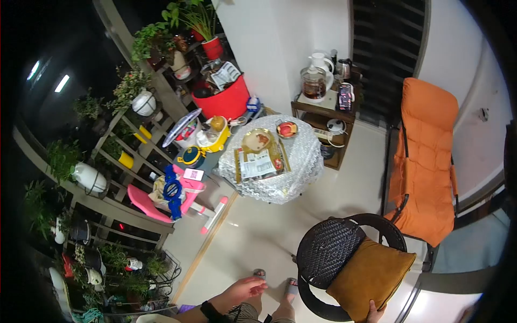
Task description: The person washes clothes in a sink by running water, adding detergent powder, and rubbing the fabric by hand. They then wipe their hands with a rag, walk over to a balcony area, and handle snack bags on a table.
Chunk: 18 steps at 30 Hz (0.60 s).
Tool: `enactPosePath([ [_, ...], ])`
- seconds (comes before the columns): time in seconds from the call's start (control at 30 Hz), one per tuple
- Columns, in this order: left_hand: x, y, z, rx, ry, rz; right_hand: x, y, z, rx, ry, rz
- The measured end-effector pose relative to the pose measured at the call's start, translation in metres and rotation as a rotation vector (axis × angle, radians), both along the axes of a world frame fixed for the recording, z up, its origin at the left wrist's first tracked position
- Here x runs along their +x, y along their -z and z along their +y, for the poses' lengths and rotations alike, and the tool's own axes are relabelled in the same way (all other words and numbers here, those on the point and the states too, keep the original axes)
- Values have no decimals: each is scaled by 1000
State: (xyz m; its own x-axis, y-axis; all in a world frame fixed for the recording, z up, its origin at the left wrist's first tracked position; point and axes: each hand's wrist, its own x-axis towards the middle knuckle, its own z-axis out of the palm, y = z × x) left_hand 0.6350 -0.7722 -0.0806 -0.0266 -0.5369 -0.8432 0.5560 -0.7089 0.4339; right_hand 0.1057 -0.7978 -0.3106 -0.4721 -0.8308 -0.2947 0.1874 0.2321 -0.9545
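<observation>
A mustard-brown cushion (369,277) rests tilted on a black woven round chair (328,250) at the lower right. My right hand (374,312) grips the cushion's near edge, thumb on top, with the other fingers mostly hidden. Over the floor at the bottom middle, my left hand (249,289) hangs above my sandalled feet. Its fingers are loosely extended, and it holds nothing. A dark band circles that wrist.
Ahead stands a table (304,172) wrapped in shiny plastic, bearing a gold plate (257,140), a food packet and a fruit bowl (286,128). An orange lounge chair (428,161) stands right. Left are a pink child's chair (148,203) and plant racks. A trolley (301,110) holds kettles.
</observation>
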Motion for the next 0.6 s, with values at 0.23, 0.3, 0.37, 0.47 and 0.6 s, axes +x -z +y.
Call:
enactPosePath([
  [0.23,13,-11,2,-83,-33,19,56,-46,-21,38,-174,139],
  [0.3,24,-17,7,-120,-34,5,63,-45,-23,102,-298,263],
  [0.37,34,-31,12,-123,-81,-22,64,-48,-28,208,-400,270],
  [0.47,56,-42,21,-145,-166,-44,71,-54,-48,182,-466,287],
  [0.6,92,-54,24,-231,-293,-43,84,-58,-77,359,-612,492],
])
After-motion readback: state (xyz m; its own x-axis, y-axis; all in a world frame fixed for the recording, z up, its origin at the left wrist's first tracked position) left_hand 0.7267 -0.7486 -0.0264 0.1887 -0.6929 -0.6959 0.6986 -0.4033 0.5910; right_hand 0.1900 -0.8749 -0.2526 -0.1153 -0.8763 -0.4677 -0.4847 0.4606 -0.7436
